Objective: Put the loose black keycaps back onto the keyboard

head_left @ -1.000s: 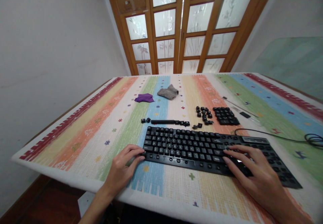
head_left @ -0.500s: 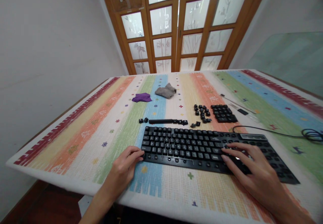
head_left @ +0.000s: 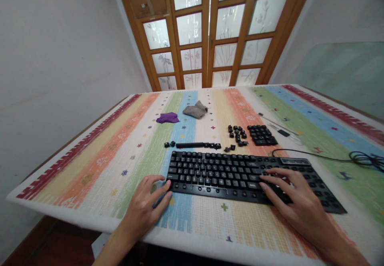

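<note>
A black keyboard lies on the striped tablecloth in front of me, its bottom row and right side bare of keycaps. My left hand is at its left end, fingers apart, with fingertips at the lower left corner. Over the right part rests my right hand, fingers spread and touching the keyboard beside the main keys. Behind the keyboard lie a long space bar with small keycaps in a row, a scatter of loose keycaps, and a block of number keycaps.
A purple cloth and a grey cloth lie farther back on the tablecloth. At the right are a coiled black cable, a small black piece and a thin rod. Wooden glazed doors stand behind the table.
The left hand's fingers have spread apart at the keyboard's left corner, the thumb moving down and away. My right hand remains over the right part. The view has shifted slightly.
</note>
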